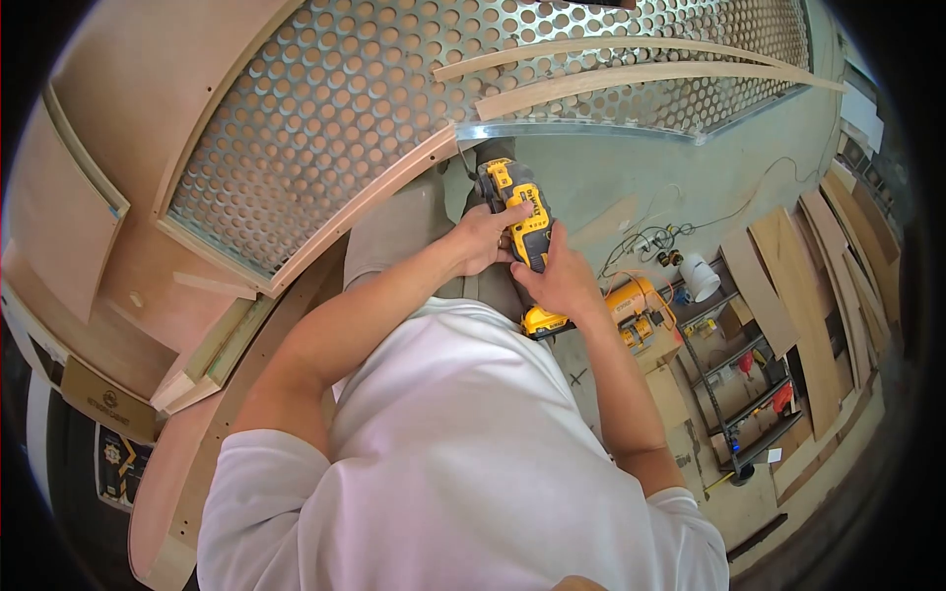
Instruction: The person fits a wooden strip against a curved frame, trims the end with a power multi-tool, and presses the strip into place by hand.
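A yellow and black cordless oscillating multi-tool (520, 202) is in both hands, in front of my waist. My left hand (480, 239) grips its body from the left, with a finger lying over the yellow housing. My right hand (564, 278) is closed round the rear grip, thumb along its side. Below that hand shows the yellow battery end (544, 321). The tool's head points away from me, close to the wooden edge strip (394, 182) of a panel of perforated metal (325, 108). The blade end is hidden.
Two curved wooden strips (631, 77) lie across the perforated metal. To the right are an orange-yellow compressor (631, 300), a cable (660, 231), a black rack (724, 394) with tools, and leaning boards (788, 266). Curved plywood pieces (69, 197) and a cardboard box (108, 399) are at left.
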Motion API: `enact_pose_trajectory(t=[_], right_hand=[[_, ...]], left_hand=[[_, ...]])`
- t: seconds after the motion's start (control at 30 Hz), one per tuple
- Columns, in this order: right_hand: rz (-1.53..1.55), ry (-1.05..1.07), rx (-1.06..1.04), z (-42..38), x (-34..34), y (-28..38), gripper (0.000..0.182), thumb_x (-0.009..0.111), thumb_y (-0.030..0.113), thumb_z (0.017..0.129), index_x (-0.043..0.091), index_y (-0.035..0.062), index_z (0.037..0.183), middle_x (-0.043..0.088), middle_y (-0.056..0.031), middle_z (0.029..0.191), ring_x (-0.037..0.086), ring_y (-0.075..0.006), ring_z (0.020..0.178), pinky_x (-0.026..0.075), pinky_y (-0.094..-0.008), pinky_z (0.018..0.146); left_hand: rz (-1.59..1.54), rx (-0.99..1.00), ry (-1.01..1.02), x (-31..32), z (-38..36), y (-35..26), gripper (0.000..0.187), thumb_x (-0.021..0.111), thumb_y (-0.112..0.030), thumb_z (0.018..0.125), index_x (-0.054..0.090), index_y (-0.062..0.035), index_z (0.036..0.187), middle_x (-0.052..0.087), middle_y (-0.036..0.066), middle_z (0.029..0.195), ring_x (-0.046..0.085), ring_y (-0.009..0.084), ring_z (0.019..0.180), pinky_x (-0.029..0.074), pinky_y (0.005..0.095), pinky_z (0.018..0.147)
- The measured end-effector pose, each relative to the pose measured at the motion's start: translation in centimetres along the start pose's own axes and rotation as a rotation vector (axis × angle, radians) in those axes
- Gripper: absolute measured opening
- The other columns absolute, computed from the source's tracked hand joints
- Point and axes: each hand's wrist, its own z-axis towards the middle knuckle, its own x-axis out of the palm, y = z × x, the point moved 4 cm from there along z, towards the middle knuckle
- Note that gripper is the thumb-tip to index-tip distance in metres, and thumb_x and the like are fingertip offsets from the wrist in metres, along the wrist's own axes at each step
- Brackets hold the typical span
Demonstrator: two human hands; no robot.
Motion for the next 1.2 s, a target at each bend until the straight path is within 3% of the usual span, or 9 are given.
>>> enact_pose_trajectory(t=[0.27, 0.37, 0.57, 0.7, 0.8, 0.9, 1.1, 1.2], right_hand=[[-0.045, 0.009, 0.019, 0.1, -0.4, 0.6, 0.088, 0.074, 0.036, 0.087, 0.026, -0.0085, 0.145, 0.069, -0.0358, 0.097, 0.067, -0.0538, 0.093, 0.054, -0.0569, 0.079], [-0.051, 0.009, 0.016, 0.3, -0.4, 0.6, 0.086, 0.074, 0.036, 0.086, 0.027, -0.0083, 0.144, 0.069, -0.0355, 0.097, 0.067, -0.0536, 0.093, 0.054, -0.0570, 0.079], [-0.055, 0.001, 0.011, 0.4, -0.2, 0.3, 0.082, 0.074, 0.036, 0.086, 0.031, -0.0077, 0.140, 0.069, -0.0349, 0.097, 0.067, -0.0535, 0.093, 0.053, -0.0570, 0.079], [-0.034, 0.008, 0.013, 0.5, -0.4, 0.5, 0.080, 0.075, 0.036, 0.086, 0.033, -0.0081, 0.138, 0.069, -0.0351, 0.098, 0.067, -0.0533, 0.094, 0.053, -0.0566, 0.080], [-0.041, 0.041, 0.028, 0.4, -0.8, 0.9, 0.089, 0.075, 0.035, 0.085, 0.028, -0.0111, 0.145, 0.069, -0.0352, 0.102, 0.067, -0.0514, 0.098, 0.054, -0.0543, 0.084], [-0.039, 0.023, 0.016, 0.5, -0.8, 0.8, 0.080, 0.075, 0.037, 0.086, 0.034, -0.0087, 0.137, 0.069, -0.0353, 0.100, 0.066, -0.0534, 0.096, 0.053, -0.0556, 0.081], [-0.059, 0.043, 0.035, 0.7, -1.2, 1.2, 0.079, 0.075, 0.038, 0.086, 0.035, -0.0070, 0.137, 0.068, -0.0348, 0.103, 0.066, -0.0529, 0.098, 0.053, -0.0551, 0.082], [-0.077, 0.053, 0.034, 0.9, -1.5, 1.2, 0.085, 0.077, 0.037, 0.084, 0.032, -0.0097, 0.140, 0.069, -0.0352, 0.100, 0.067, -0.0526, 0.096, 0.055, -0.0543, 0.082]], left_hand=[[-0.051, -0.002, 0.020, -0.4, 0.4, 0.2, 0.047, 0.073, -0.035, 0.096, 0.058, -0.0095, 0.132, 0.067, 0.008, 0.125, 0.067, 0.0252, 0.112, 0.056, 0.0470, 0.096], [-0.077, 0.016, -0.003, -0.2, 0.3, 0.0, 0.042, 0.073, -0.033, 0.096, 0.060, -0.0071, 0.127, 0.068, 0.010, 0.118, 0.069, 0.0251, 0.103, 0.057, 0.0487, 0.091], [-0.069, 0.018, 0.006, -0.5, 0.6, 0.1, 0.043, 0.073, -0.034, 0.096, 0.060, -0.0065, 0.127, 0.068, 0.010, 0.117, 0.069, 0.0254, 0.102, 0.057, 0.0496, 0.090], [-0.071, 0.025, 0.006, -0.5, 0.6, -0.1, 0.044, 0.074, -0.033, 0.096, 0.059, -0.0059, 0.127, 0.068, 0.010, 0.116, 0.069, 0.0255, 0.102, 0.057, 0.0489, 0.090], [-0.075, 0.028, 0.001, -0.4, 0.5, -0.2, 0.045, 0.074, -0.033, 0.095, 0.059, -0.0055, 0.128, 0.068, 0.011, 0.116, 0.069, 0.0256, 0.102, 0.058, 0.0481, 0.089], [-0.072, 0.030, -0.001, -0.4, 0.3, -0.3, 0.046, 0.075, -0.034, 0.095, 0.058, -0.0051, 0.127, 0.068, 0.011, 0.116, 0.069, 0.0256, 0.101, 0.058, 0.0475, 0.088], [-0.078, 0.032, 0.001, -0.5, 0.7, -0.4, 0.048, 0.075, -0.034, 0.095, 0.058, -0.0041, 0.128, 0.068, 0.011, 0.116, 0.069, 0.0260, 0.101, 0.058, 0.0476, 0.087], [-0.078, 0.031, -0.019, -0.2, 0.5, -0.5, 0.047, 0.074, -0.035, 0.096, 0.058, -0.0057, 0.129, 0.068, 0.010, 0.118, 0.069, 0.0256, 0.103, 0.057, 0.0464, 0.088]])
